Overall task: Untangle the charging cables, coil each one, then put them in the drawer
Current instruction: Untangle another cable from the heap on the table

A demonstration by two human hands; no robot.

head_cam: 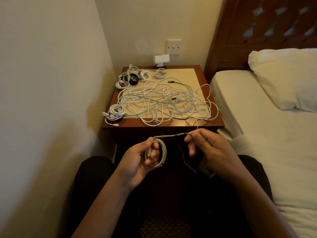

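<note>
bedroom corner, one cable half coiled

wall [42,83] on the left, wooden nightstand [212,124] ahead. finished coils [130,76] sit at its far left corner, a white bundle [116,113] sits at the near left edge, and the loose tangle [164,100] covers the middle. below the near edge, the left hand [141,158] grips the beige coil [162,152], fingers curled through it. its free stretch runs level to the right, where the right hand [206,146] pinches it at the fingertips. so the next wrap goes right to left, i reckon. bed [257,134] on the right. can't make out the drawer.
</note>
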